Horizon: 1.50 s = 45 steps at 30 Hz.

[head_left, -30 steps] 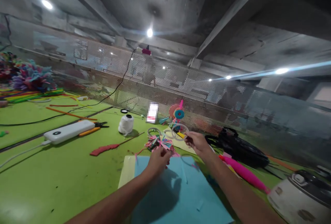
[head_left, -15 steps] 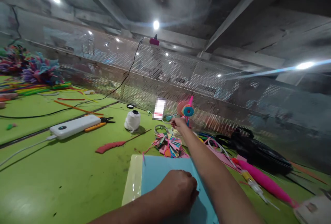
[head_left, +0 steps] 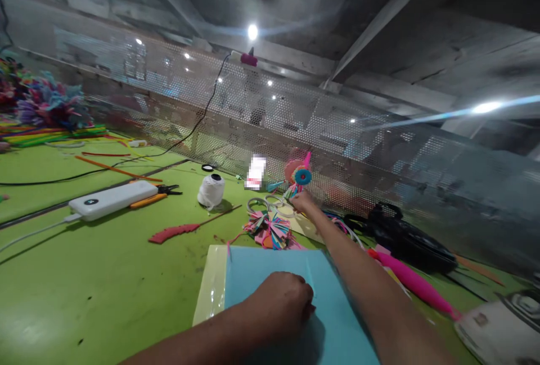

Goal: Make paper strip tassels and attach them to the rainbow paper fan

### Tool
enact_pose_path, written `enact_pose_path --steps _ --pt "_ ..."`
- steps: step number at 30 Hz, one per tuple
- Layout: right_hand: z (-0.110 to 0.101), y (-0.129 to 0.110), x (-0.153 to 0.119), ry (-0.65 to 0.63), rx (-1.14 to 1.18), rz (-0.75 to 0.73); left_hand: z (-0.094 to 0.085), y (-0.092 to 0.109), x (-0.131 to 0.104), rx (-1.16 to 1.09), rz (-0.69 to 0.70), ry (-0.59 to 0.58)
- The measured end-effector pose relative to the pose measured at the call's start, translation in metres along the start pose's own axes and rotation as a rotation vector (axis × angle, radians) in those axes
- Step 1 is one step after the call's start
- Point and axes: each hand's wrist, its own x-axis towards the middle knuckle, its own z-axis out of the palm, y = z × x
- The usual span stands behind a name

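My left hand point(head_left: 280, 303) is closed in a fist above the light blue sheet point(head_left: 261, 266); what it holds, if anything, is hidden. Stretched forward, my right hand point(head_left: 302, 202) has its fingers bent together just below a blue and pink paper flower point(head_left: 302, 176); its fingertips are too small to make out. A bundle of colourful paper strips point(head_left: 272, 230) lies beyond the sheet's far edge. Left of my right hand are pale rings point(head_left: 257, 204). Under the blue sheet, a pale yellow sheet point(head_left: 206, 292) shows along the left.
On the green table point(head_left: 139, 292) are a white power bank point(head_left: 113, 199), pliers point(head_left: 169, 189), a white thread spool point(head_left: 211, 190) and a red serrated strip point(head_left: 175, 233). To the right lie a black bag point(head_left: 405, 238), a pink pointed object point(head_left: 422, 286) and an iron point(head_left: 502, 325).
My right hand has moved slightly right, uncovering more of the rings and yellow paper. My left hand stays closed over the blue sheet. The view has shifted a little.
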Motion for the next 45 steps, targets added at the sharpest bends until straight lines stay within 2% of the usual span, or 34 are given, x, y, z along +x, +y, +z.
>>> enact_pose_path --steps 3,5,8,10,12,14,17,20,23,45 --pt "-0.035 0.016 -0.036 -0.130 -0.145 -0.064 -0.003 0.000 -0.001 -0.021 0.001 -0.002" --pt "-0.065 0.029 -0.073 -0.196 -0.202 -0.111 -0.003 -0.002 -0.001 -0.025 -0.003 -0.010" --pt "-0.109 0.050 -0.146 -0.224 -0.248 -0.172 -0.002 -0.006 0.001 -0.029 0.000 -0.020" --pt "-0.129 0.067 -0.201 -0.218 -0.304 -0.249 -0.002 -0.007 0.002 -0.040 -0.018 -0.029" --pt "-0.139 0.085 -0.253 -0.221 -0.340 -0.285 -0.004 -0.008 0.003 -0.052 -0.051 -0.037" --pt "-0.139 0.103 -0.297 -0.237 -0.363 -0.265 -0.005 -0.009 0.004 -0.062 -0.073 -0.037" --pt "-0.127 0.127 -0.337 -0.117 -0.343 -0.300 -0.006 -0.010 0.004 -0.075 -0.077 -0.037" --pt "-0.112 0.144 -0.350 0.105 -0.265 -0.349 -0.005 -0.012 0.005 -0.069 -0.080 -0.034" --pt "-0.102 0.152 -0.349 0.223 -0.232 -0.411 -0.006 -0.015 0.006 -0.048 -0.077 -0.028" --pt "-0.102 0.147 -0.349 0.253 -0.302 -0.495 -0.004 -0.028 0.008 -0.032 -0.054 -0.067"
